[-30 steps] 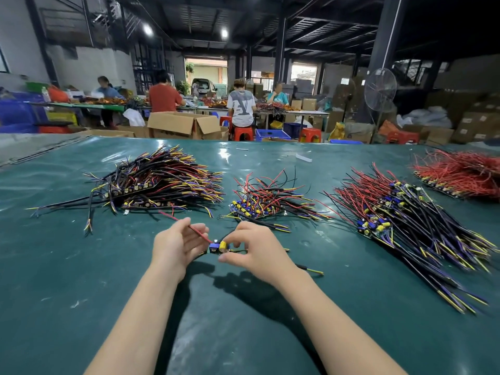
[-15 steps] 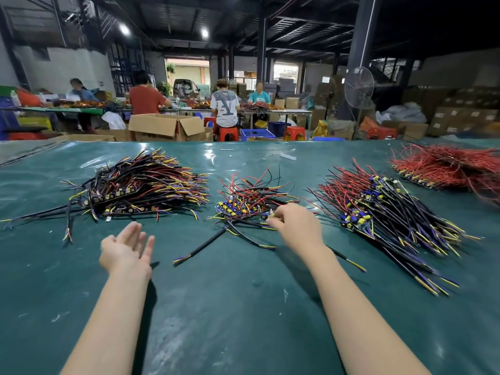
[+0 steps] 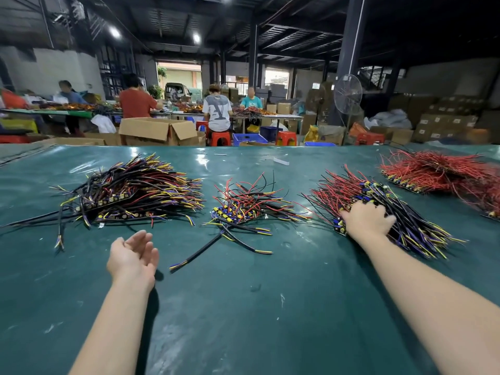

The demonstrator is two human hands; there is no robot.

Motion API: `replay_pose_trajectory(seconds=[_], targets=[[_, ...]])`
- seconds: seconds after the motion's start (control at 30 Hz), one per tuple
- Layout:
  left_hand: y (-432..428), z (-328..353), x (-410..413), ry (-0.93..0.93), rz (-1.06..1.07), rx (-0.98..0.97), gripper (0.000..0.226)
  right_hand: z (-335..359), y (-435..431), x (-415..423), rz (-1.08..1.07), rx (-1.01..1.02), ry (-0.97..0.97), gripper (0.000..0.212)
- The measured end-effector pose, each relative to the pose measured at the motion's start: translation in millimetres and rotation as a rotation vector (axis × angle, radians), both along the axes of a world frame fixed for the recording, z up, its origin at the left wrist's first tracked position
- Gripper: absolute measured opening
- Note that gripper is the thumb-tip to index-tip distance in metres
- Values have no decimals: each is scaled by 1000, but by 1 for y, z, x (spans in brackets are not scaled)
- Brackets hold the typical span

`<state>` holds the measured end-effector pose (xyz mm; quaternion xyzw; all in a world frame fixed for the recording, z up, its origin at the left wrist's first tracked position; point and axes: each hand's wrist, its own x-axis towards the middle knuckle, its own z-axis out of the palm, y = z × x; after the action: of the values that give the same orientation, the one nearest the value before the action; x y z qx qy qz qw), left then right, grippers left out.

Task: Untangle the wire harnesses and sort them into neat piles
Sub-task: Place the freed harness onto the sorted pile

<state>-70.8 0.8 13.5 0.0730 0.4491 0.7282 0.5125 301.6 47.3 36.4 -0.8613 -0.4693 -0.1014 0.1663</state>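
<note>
left hand (image 3: 134, 255): palm up, fingers slack, holding nothing, near the table's (image 3: 243, 334) front edge.
right hand (image 3: 366, 219): on the red-and-black harness pile (image 3: 351, 190) towards the right edge; fingertips buried, grip unclear.
tangled harness pile (image 3: 243, 207): mid-table.

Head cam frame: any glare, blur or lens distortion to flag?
Head view: ceiling lamps blow out and leave glare patches on the glossy green table cover near its far edge; wide-angle bowing curves that edge and tilts the dark steel pillar; the middle wire pile looks sharp; the left forearm casts a shadow to its right.
</note>
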Motion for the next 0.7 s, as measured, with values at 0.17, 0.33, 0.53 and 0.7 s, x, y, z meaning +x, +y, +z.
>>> replay_pose_trajectory(seconds=[0.17,0.33,0.53,0.7], targets=[[4,-3,4,159,16,-12,38,-24,0,-44,205,119,-96,39],[5,-1,6,352,8,-48,25,-48,-10,-149,617,-84,10,52],[6,-11,13,634,-98,-37,22,-52,-15,-186,775,-61,-139,26],[6,-11,10,779,-6,-1,27,-31,-30,-178,1153,-209,409,10]])
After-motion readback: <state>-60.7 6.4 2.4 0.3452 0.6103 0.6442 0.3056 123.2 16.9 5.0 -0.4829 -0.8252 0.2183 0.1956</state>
